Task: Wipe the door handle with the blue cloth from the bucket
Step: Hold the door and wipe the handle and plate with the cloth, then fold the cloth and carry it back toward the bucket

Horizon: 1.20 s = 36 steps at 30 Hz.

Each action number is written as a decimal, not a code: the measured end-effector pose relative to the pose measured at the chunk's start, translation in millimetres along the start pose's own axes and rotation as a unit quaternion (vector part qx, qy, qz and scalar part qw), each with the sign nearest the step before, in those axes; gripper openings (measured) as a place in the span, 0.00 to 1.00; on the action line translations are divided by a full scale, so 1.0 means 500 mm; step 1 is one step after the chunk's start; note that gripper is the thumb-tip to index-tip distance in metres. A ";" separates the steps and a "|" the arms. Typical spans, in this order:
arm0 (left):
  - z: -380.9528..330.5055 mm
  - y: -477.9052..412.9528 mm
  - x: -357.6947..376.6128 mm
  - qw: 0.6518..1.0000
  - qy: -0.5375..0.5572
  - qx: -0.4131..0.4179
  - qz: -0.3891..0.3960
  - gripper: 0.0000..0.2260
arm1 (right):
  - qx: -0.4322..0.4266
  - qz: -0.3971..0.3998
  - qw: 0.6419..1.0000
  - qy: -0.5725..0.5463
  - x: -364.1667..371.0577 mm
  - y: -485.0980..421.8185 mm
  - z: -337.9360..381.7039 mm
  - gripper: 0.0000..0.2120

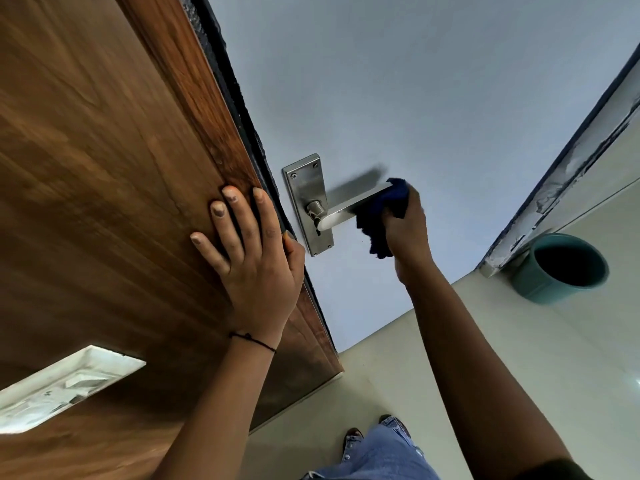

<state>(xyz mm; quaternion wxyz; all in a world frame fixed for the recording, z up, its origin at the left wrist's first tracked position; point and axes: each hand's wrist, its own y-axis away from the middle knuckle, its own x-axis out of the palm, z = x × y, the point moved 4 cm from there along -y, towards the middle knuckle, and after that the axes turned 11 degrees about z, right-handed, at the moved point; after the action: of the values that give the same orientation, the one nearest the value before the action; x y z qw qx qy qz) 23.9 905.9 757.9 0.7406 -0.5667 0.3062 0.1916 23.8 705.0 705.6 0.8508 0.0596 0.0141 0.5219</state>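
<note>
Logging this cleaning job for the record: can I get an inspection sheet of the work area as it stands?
Surface: pale door, shut against a wooden frame.
Job's things: blue cloth wrapped round the outer end of the metal handle; teal bucket on the tiled floor, right of the door.
Clutter: nothing seen.
Hands: right hand has its grip on the cloth; left hand flat on the frame, holding nothing.
Cables: nothing seen.
Surroundings: a pale recess low in the frame; jeans and shoes below.

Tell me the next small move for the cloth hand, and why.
Probably slide the right hand with the blue cloth along the door handle toward the backplate: the cloth wraps only the lever's outer end, and the inner stretch is bare.
</note>
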 end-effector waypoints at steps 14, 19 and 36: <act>-0.004 -0.006 -0.007 1.000 0.012 -0.006 -0.001 0.38 | 0.017 0.054 0.992 -0.115 0.161 0.056 -0.088 0.19; -0.015 -0.009 -0.018 0.999 0.018 -0.023 0.028 0.34 | -0.008 -0.028 0.999 -0.014 0.191 0.065 -0.087 0.16; -0.739 0.038 0.022 0.610 0.625 -0.035 0.485 0.11 | -0.009 0.003 0.998 0.066 -0.621 0.061 -0.067 0.28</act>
<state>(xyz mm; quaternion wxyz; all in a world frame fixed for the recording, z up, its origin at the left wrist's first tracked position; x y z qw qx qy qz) -67.0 557.0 673.9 0.1480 -0.3428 0.9182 0.1323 -147.3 445.2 663.8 0.8467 0.0170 0.0656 0.5277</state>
